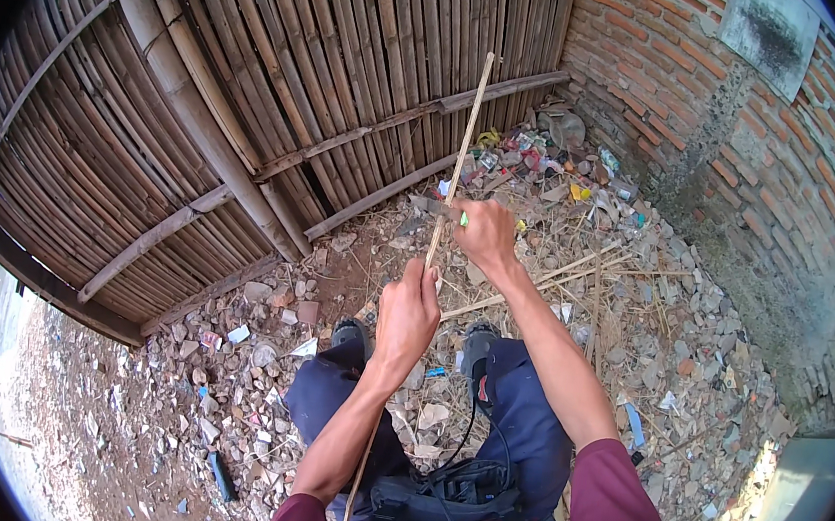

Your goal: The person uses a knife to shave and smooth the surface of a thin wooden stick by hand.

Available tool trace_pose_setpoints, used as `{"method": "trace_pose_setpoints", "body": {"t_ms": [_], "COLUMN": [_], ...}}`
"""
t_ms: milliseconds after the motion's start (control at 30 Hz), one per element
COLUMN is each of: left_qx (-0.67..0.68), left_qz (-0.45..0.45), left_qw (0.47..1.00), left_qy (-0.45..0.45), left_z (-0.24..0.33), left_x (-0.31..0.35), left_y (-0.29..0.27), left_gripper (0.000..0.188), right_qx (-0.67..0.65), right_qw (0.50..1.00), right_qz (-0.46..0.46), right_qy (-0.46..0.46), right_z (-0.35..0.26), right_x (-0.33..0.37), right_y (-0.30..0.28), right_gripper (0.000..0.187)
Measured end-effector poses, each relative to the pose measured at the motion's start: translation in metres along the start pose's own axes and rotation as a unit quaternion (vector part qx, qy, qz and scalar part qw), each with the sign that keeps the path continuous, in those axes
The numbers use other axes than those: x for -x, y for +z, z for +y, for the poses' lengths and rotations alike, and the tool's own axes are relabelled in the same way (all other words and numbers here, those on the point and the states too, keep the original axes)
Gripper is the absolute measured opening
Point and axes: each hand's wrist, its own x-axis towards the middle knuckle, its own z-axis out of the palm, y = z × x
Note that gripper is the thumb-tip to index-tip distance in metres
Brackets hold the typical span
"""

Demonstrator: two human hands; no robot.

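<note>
Left hand [408, 312] is closed in a fist around a thin bamboo stick [464, 139], gripping it low on the visible length. Stick's long axis runs nearly straight away from the body: from the left grip it goes up and slightly right, past the right hand, tip ending against the bamboo fence [285, 67]. Below the left grip the stick continues back toward the person, passing alongside the left forearm down to the waist.

Right hand [486, 232] sits just beyond the left one along the same axis, on the far side of the left grip. It's clenched on a knife [433, 207]; the blade points left from the fist and meets the stick crosswise, touching it just above the left hand. A bit of green shows at the fist, probably the handle, can't tell for sure.

So: blade contact lies between the two hands, closer to the right. Most of the free stick length lies past the blade, away from both grips. Left hand is nearer the body, right hand nearer the tip.

More loose bamboo strips [578, 266] lie on the rubble just beyond and right of the right wrist, apart from the held stick.
</note>
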Motion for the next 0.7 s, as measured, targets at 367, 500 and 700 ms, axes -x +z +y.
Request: {"method": "trace_pose_setpoints", "body": {"t_ms": [367,500,700], "left_qx": [-0.036,-0.052,-0.028], "left_qz": [-0.054,-0.097,-0.134], "left_qw": [0.998,0.994,0.989], "left_qy": [0.001,-0.011,-0.051], "left_z": [-0.006,-0.009,0.005], "left_x": [0.069,0.107,0.151], "left_y": [-0.024,-0.041,-0.064], "left_gripper": [0.016,0.015,0.015], "right_qx": [0.056,0.073,0.035], "right_qw": [0.992,0.989,0.959], "right_qz": [0.055,0.065,0.082], "right_qy": [0.098,0.107,0.270], "right_z": [0.065,0.070,0.097], "right_x": [-0.013,-0.015,-0.023], "right_y": [0.014,0.005,-0.004], "right_gripper": [0.022,0.016,0.024]}}
